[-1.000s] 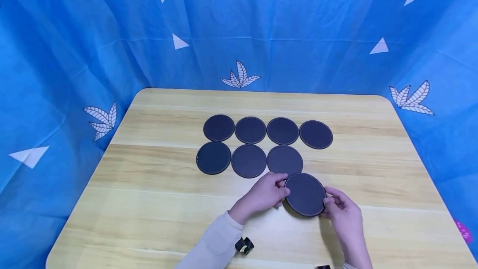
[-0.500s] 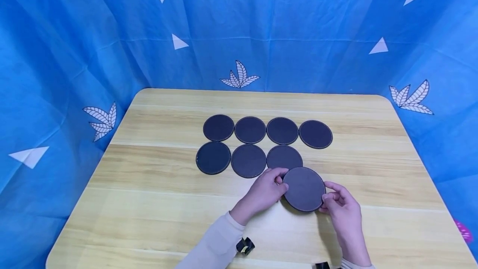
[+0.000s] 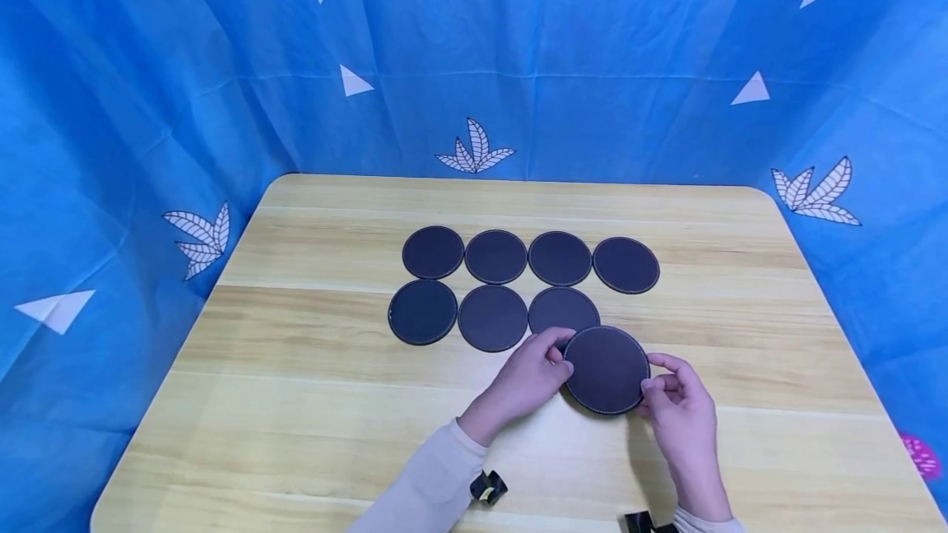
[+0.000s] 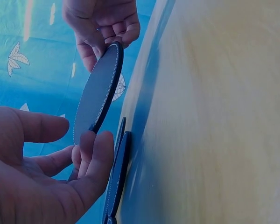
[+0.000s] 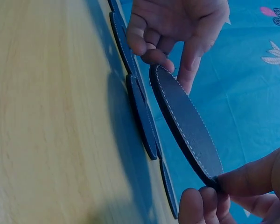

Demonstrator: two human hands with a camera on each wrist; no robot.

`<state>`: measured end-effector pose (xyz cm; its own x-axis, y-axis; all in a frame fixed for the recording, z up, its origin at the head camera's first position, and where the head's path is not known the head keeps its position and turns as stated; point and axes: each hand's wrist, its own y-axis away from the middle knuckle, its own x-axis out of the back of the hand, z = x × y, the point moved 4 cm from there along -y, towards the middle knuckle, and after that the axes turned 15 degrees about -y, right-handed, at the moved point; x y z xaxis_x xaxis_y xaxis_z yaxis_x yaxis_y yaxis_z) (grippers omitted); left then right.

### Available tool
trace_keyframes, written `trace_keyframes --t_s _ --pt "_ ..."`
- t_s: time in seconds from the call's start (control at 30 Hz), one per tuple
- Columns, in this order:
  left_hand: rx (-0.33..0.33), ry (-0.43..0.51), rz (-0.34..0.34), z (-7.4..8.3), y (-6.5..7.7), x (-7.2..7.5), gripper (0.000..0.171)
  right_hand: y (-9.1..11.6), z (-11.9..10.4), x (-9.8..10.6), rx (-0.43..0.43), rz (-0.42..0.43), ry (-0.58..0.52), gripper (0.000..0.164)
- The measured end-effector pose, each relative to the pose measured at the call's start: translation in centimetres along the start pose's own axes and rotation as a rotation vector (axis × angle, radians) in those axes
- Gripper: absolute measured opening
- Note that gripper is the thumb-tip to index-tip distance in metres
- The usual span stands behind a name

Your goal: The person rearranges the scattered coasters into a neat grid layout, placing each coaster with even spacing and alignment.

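A round black coaster [image 3: 607,370] with pale stitching along its rim is held above the table between my two hands. My left hand [image 3: 522,377] pinches its left edge and my right hand [image 3: 683,411] its right edge. In the left wrist view the coaster [image 4: 100,91] is clear of the tabletop, with the right hand [image 4: 102,23] at its far end. The right wrist view shows the same coaster [image 5: 189,126] apart from those lying below. Just beyond it, a flat coaster [image 3: 564,307] is partly covered by the left fingers and the held coaster.
Several like coasters lie flat in two rows, among them the back right coaster [image 3: 625,265] and the front left coaster [image 3: 423,312]. They rest on a light wooden table [image 3: 296,418]. A blue patterned curtain [image 3: 629,64] surrounds its back and sides.
Both hands have moved the held coaster slightly away from the body, towards the front row. Its tilt has shifted a little. The coasters on the table have stayed in place.
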<state>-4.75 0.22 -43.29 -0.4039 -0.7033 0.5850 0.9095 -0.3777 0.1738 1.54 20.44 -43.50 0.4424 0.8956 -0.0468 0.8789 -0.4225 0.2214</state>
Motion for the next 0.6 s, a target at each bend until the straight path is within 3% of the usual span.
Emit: trace_keyframes --t_s 0.23,0.37,0.6 --pt "0.014 0.148 -0.035 0.02 -0.03 -0.43 0.042 0.34 -0.63 -0.04 0.108 0.049 0.201 0.032" --pt "0.016 0.165 -0.04 -0.02 0.01 -0.61 0.043 0.51 -0.86 0.05 0.14 0.069 0.306 0.031" --pt "0.013 0.16 -0.032 0.18 0.04 -0.56 0.043 0.35 -1.03 -0.01 0.116 0.024 0.354 0.031"
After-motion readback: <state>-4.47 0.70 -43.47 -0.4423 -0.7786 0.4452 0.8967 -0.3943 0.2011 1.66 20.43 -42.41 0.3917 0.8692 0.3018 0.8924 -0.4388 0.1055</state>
